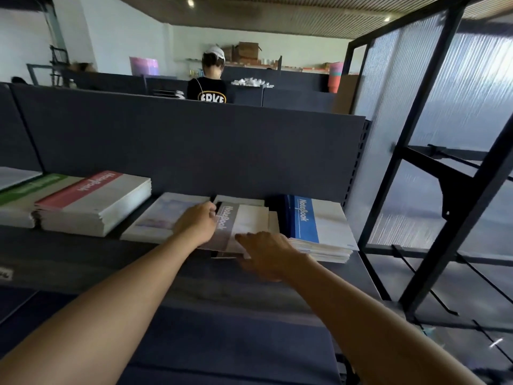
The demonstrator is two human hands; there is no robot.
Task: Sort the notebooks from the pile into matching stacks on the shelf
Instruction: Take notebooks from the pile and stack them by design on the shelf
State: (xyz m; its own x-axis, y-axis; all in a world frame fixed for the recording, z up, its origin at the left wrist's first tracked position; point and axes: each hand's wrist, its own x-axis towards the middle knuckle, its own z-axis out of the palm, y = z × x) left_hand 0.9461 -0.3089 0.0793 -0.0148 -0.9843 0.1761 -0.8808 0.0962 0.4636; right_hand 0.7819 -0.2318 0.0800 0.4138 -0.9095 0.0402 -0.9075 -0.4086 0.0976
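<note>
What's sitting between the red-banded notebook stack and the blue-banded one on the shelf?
In the head view, a pale pastel-cover stack, then the grey-banded notebook stack, with the left hand and right hand on it.

Dark grey fabric partition panels (180,140) divide a pale-walled room (125,37). Overhead runs a ribbed slatted ceiling (305,20) with small round lights (190,1). On the right, a black metal frame (410,134) holds translucent corrugated plastic sheets (388,93). Brown cardboard boxes (247,52) sit far back.
</note>
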